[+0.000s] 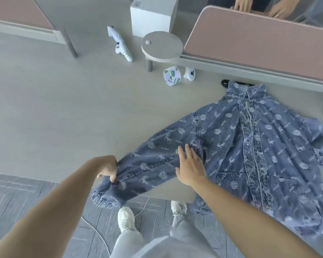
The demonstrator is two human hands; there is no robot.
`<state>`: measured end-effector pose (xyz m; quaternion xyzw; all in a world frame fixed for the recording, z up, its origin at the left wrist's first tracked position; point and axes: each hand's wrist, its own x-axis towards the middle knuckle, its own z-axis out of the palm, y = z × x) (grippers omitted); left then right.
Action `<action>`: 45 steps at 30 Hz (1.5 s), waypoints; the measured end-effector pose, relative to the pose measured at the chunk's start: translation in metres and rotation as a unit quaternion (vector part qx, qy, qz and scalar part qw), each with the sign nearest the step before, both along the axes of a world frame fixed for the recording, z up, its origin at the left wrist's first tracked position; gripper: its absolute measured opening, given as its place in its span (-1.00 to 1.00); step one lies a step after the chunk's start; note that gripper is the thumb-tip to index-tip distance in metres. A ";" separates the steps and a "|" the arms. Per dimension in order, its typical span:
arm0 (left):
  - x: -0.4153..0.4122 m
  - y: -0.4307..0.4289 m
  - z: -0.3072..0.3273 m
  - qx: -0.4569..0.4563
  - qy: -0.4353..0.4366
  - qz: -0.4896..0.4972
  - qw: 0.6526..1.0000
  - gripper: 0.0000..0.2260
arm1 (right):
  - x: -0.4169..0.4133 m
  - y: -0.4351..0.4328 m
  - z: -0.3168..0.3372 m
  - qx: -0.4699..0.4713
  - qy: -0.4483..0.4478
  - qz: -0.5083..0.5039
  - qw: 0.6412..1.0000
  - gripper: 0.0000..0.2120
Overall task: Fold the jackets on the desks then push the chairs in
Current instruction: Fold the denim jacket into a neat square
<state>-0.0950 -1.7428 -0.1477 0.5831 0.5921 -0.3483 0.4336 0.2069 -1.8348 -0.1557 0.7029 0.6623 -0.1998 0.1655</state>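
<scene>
A blue denim jacket [254,146] with a pale printed pattern lies spread face up on the grey desk [63,108], collar toward the far divider, hem hanging over the near edge. Its left sleeve [153,161] stretches out toward me, and the cuff droops past the desk edge. My left hand [108,168] pinches that sleeve near the cuff. My right hand [190,164] lies flat with straight fingers on the sleeve close to the armpit. No chair is in view.
A pink divider panel [259,45] borders the desk's far right, with another person's hands [259,6] beyond it. A round grey stand [162,45], a white box [151,15], two white controllers [121,45] [189,73] and a tape roll [172,76] sit at the back.
</scene>
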 end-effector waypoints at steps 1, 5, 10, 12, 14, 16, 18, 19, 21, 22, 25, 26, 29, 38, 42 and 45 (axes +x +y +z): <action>-0.006 0.000 0.004 0.022 -0.013 0.006 1.000 -0.73 | -0.006 -0.002 0.003 -0.015 0.006 -0.014 1.000 -0.22; -0.022 0.028 0.048 0.155 -0.053 0.016 0.986 -0.87 | -0.029 -0.004 0.012 -0.023 0.013 -0.060 0.998 -0.27; -0.048 0.091 0.095 0.379 -0.006 -0.022 0.925 -0.80 | -0.037 0.000 0.014 -0.028 0.049 -0.070 0.996 -0.26; -0.054 0.106 0.093 0.439 0.018 -0.018 0.898 -0.78 | -0.040 0.002 0.010 -0.020 0.056 -0.033 0.998 -0.26; -0.055 0.110 0.081 0.479 0.049 -0.032 0.876 -0.74 | -0.042 -0.001 0.006 0.021 0.044 -0.017 0.999 -0.31; -0.044 0.103 0.065 0.475 0.088 -0.061 0.874 -0.58 | -0.039 -0.002 0.002 0.076 0.014 -0.047 0.996 -0.37; -0.018 0.087 0.050 0.450 0.082 -0.059 0.887 -0.43 | -0.033 -0.006 -0.002 0.103 -0.013 -0.128 0.986 -0.41; 0.000 0.077 0.045 0.450 0.062 -0.059 0.889 -0.43 | -0.031 -0.008 -0.001 0.102 -0.020 -0.178 0.979 -0.44; 0.040 0.055 0.035 0.432 0.004 -0.091 0.897 -0.51 | -0.023 -0.009 -0.001 0.078 0.025 -0.327 0.941 -0.49; 0.059 0.043 0.029 0.405 -0.032 -0.118 0.906 -0.54 | -0.018 -0.010 -0.002 0.065 0.073 -0.400 0.911 -0.52; 0.113 0.007 0.015 0.278 -0.131 -0.144 0.941 -0.57 | -0.002 -0.014 -0.006 0.060 0.172 -0.461 0.869 -0.69; 0.127 -0.001 0.012 0.251 -0.141 -0.144 0.947 -0.57 | 0.005 -0.016 -0.008 0.063 0.197 -0.449 0.869 -0.77; 0.156 -0.013 0.002 0.250 -0.117 -0.121 0.953 -0.55 | 0.025 -0.022 -0.010 0.072 0.273 -0.428 0.859 -0.68; 0.138 -0.007 -0.029 0.205 -0.038 -0.167 0.964 -0.38 | 0.057 -0.050 -0.020 0.050 0.289 -0.504 0.813 -0.87; 0.154 -0.035 -0.013 0.297 -0.059 -0.135 0.944 -0.47 | 0.047 -0.060 -0.022 0.027 0.290 -0.490 0.822 -0.87; 0.174 -0.072 -0.008 0.271 -0.157 -0.079 0.946 -0.61 | 0.043 -0.063 -0.016 0.034 0.361 -0.550 0.752 -0.83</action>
